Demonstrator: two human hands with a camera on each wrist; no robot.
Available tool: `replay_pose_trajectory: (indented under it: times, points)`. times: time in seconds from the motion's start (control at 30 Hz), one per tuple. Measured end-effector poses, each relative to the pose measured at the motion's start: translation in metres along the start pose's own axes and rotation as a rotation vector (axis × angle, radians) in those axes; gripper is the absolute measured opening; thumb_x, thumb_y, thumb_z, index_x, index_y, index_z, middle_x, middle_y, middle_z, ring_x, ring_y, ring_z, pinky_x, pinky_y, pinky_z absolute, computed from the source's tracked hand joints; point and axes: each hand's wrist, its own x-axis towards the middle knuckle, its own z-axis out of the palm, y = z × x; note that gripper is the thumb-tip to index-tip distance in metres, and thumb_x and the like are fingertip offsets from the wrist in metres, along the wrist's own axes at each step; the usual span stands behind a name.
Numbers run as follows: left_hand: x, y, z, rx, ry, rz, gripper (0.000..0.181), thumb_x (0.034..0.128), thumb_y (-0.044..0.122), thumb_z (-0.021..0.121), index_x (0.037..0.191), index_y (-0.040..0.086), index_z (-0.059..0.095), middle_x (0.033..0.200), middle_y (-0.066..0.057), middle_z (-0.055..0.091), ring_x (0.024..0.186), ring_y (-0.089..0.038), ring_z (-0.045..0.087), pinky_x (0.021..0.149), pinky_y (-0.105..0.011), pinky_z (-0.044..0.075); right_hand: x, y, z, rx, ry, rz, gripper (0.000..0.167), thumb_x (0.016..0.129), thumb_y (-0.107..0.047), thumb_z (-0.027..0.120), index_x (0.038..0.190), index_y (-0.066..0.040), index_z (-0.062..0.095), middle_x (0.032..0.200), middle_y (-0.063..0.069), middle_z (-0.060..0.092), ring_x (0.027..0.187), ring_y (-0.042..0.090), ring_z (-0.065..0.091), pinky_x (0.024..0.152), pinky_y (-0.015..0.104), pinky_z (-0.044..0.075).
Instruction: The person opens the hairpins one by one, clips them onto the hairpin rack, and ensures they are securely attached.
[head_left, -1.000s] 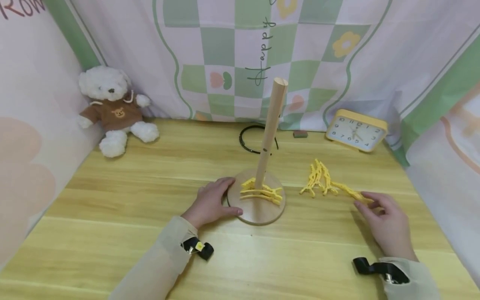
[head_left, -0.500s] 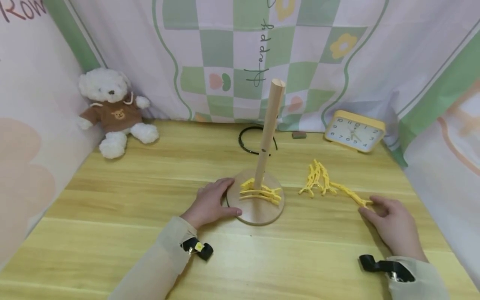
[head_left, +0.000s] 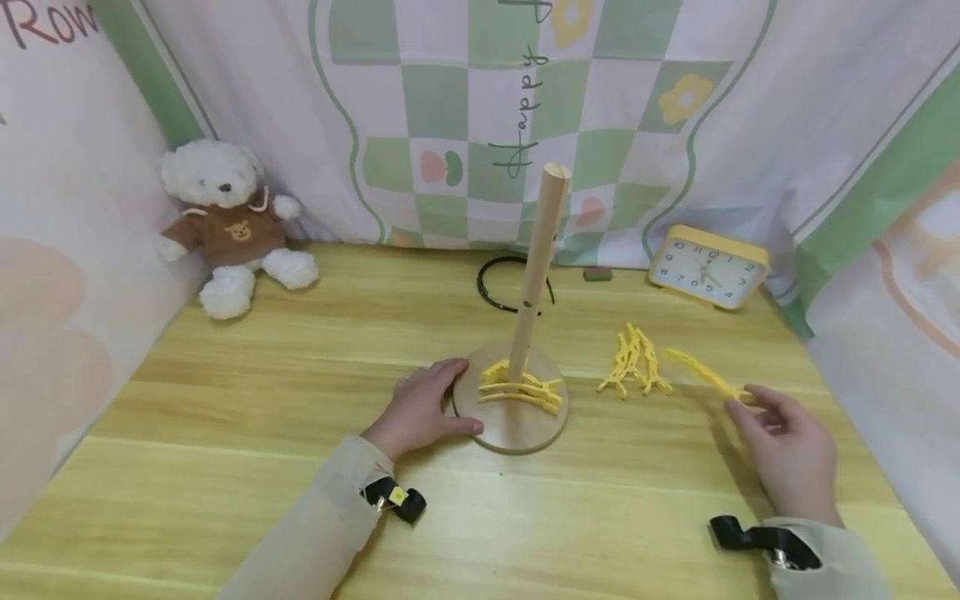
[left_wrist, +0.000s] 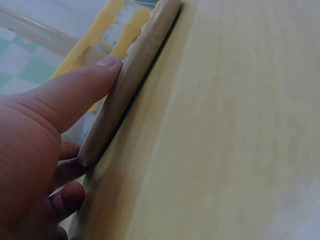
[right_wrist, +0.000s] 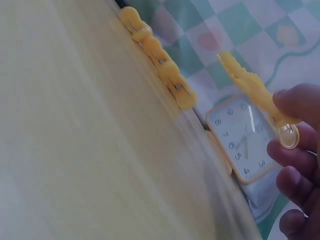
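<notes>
A wooden stand has a round base (head_left: pixel 517 435) and an upright pole (head_left: pixel 536 275). My left hand (head_left: pixel 423 408) grips the left rim of the base; in the left wrist view the thumb (left_wrist: pixel 90 85) lies against its edge, other fingers partly hidden. Several yellow hair clips (head_left: pixel 521 392) lie on the base around the pole's foot. To the right, my right hand (head_left: pixel 787 450) pinches one yellow hair clip (head_left: pixel 701 372) by its handle end, toothed part pointing away. In the right wrist view this clip (right_wrist: pixel 250 87) is held off the table. Several loose hair clips (head_left: pixel 633 362) stand in a group nearby.
Behind the pole lies a thin black ring (head_left: pixel 487 287), with a small dark block (head_left: pixel 597 274) beside it. A yellow clock (head_left: pixel 708 267) stands at the back right. A white teddy bear (head_left: pixel 232 229) sits at the back left, before the patterned curtain (head_left: pixel 435 92).
The right hand has separated one hair clip from the group, moving it slightly right and lifting it off the table. The left hand stays on the base.
</notes>
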Motion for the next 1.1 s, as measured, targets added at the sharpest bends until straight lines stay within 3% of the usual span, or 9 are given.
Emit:
replay_pose_trajectory:
  times: [0.1, 0.33, 0.7, 1.1]
  points:
    - [0.0, -0.001, 0.0, 0.0, -0.002, -0.001, 0.1, 0.077, 0.055, 0.082, 0.156, 0.014, 0.036, 0.159, -0.005, 0.038, 0.144, -0.032, 0.035, 0.113, -0.057, 0.023, -0.005, -0.01, 0.005, 0.025, 0.021, -0.059, 0.043, 0.088, -0.026, 0.08, 0.123, -0.003, 0.068, 0.076, -0.022, 0.058, 0.067, -0.003, 0.053, 0.057, 0.011, 0.041]
    - [0.0, 0.0, -0.001, -0.005, -0.004, 0.002, 0.099, 0.0776, 0.055, 0.081, 0.155, 0.013, 0.037, 0.159, -0.006, 0.038, 0.144, -0.033, 0.035, 0.114, -0.059, 0.023, -0.012, -0.031, 0.015, 0.024, -0.01, -0.268, 0.033, 0.086, -0.018, 0.081, 0.115, -0.006, 0.071, 0.076, -0.006, 0.057, 0.06, 0.007, 0.045, 0.049, 0.02, 0.035]
    - [0.0, 0.0, 0.0, 0.004, -0.005, -0.001, 0.099, 0.0771, 0.055, 0.082, 0.156, 0.014, 0.037, 0.159, -0.006, 0.038, 0.145, -0.033, 0.034, 0.115, -0.058, 0.022, -0.022, -0.065, 0.032, 0.048, -0.071, -0.523, 0.032, 0.076, -0.004, 0.086, 0.106, -0.006, 0.073, 0.073, -0.005, 0.054, 0.055, 0.005, 0.038, 0.046, 0.02, 0.03]
    - [0.0, 0.001, -0.001, -0.012, -0.009, 0.0, 0.099, 0.077, 0.055, 0.082, 0.155, 0.013, 0.037, 0.159, -0.006, 0.038, 0.144, -0.033, 0.034, 0.115, -0.058, 0.021, -0.035, -0.096, 0.055, 0.071, -0.186, -0.62, 0.03, 0.078, -0.007, 0.085, 0.105, -0.007, 0.071, 0.079, -0.006, 0.057, 0.065, 0.006, 0.045, 0.051, 0.017, 0.035]
